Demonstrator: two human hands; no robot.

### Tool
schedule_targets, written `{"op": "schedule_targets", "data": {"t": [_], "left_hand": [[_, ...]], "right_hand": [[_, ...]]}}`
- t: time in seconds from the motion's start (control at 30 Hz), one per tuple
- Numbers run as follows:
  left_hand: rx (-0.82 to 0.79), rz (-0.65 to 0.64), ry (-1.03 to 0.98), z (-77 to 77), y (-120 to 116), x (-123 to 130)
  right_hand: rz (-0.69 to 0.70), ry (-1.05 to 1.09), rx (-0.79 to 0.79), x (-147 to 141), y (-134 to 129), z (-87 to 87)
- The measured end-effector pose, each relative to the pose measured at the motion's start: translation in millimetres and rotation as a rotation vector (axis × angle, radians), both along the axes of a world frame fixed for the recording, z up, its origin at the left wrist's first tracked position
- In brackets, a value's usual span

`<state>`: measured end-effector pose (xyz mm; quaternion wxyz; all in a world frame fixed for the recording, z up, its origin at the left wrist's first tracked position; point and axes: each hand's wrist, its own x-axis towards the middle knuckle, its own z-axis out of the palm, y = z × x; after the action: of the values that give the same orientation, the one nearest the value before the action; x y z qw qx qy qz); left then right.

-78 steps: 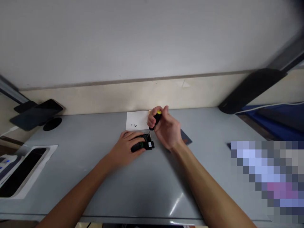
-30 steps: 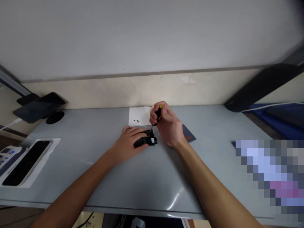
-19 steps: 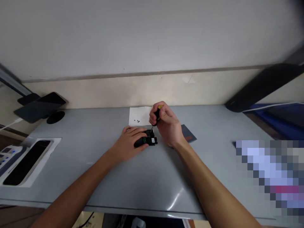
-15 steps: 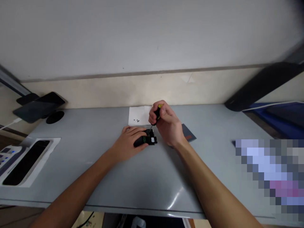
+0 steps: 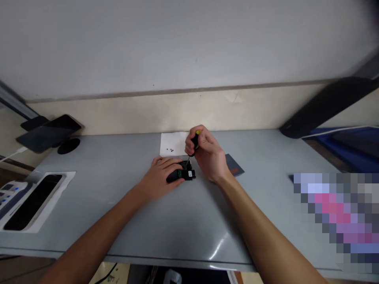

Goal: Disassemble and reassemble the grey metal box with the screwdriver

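My left hand (image 5: 162, 175) is wrapped over a small black electronic device (image 5: 188, 174) lying on the grey table, its fingers across the top and the thumb along the near side. A bit of green and a white label show on the device. In my closed right hand (image 5: 209, 152) is a screwdriver (image 5: 195, 142) with a black and yellow handle. Its shaft slants down to the left and the tip meets the device. What the tip touches is too small to make out.
Behind the hands lies white paper (image 5: 170, 141) with several tiny dark pieces. A dark flat sheet (image 5: 235, 165) is partly behind my right wrist. At left are a phone (image 5: 34, 203) on paper and a dark screen on a stand (image 5: 50, 132). A black column (image 5: 322, 104) stands at right.
My right hand and the screwdriver have shifted very slightly to the left. The left hand and the device stay in place.
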<state>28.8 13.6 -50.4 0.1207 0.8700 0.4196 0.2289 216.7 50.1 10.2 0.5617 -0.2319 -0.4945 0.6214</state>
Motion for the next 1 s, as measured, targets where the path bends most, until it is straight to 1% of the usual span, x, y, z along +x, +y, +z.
{"op": "schedule_targets", "data": {"t": [0.33,0.53,0.83,1.0], "left_hand": [[0.027,-0.014,-0.013,-1.1,-0.5,0.1],[0.008,-0.005,0.001,-0.6,-0.7,-0.4],[0.013,0.001,-0.009,-3.0,0.6,-1.0],[-0.001,-0.001,-0.001,-1.6,-0.3,-0.9]], "right_hand": [[-0.004,0.02,0.013,-0.5,0.2,1.6],[-0.011,-0.009,0.007,0.3,1.3,2.4],[0.026,0.057,0.003,-1.6,-0.3,1.1],[0.03,0.083,-0.002,1.0,2.4,-0.7]]}}
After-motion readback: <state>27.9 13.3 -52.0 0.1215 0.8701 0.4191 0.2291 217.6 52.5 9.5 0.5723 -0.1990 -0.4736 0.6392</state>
